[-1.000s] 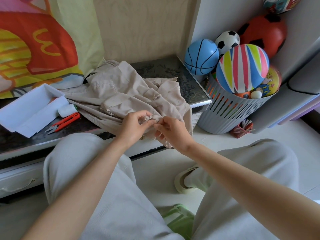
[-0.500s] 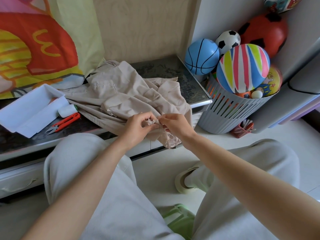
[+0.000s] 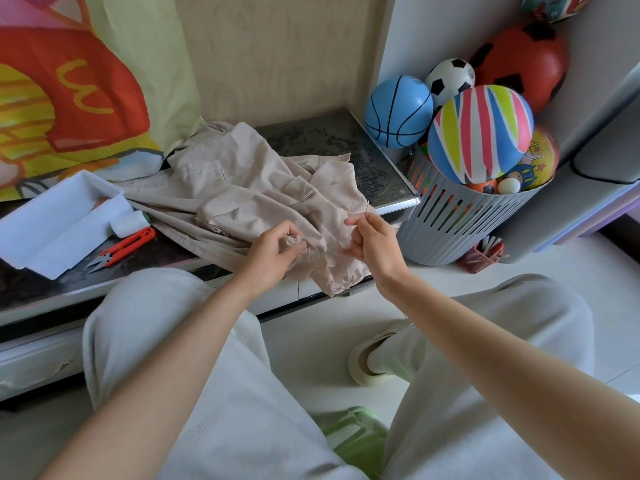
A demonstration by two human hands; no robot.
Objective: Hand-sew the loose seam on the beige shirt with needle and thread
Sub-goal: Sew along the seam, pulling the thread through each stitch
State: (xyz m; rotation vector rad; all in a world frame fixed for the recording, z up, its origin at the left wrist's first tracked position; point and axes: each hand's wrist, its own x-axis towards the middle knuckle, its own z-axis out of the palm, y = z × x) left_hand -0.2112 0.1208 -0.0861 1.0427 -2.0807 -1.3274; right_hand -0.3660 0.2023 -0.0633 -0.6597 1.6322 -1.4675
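Note:
The beige shirt (image 3: 242, 195) lies crumpled on the dark low table (image 3: 332, 140), one corner hanging over the front edge. My left hand (image 3: 273, 251) pinches a bunched fold of the shirt near that edge. My right hand (image 3: 372, 240) is raised a little to the right of it and pinches a thin needle (image 3: 366, 206) that points up and away. The thread is too fine to make out.
Orange thread snips (image 3: 121, 249), a white spool (image 3: 129, 224) and a white tray (image 3: 52, 220) sit at the table's left. A grey slatted basket (image 3: 457, 220) full of balls stands on the floor at the right. My knees are below the table's edge.
My right hand has drawn away from my left, up and to the right, with the needle. My left hand keeps its hold on the fold.

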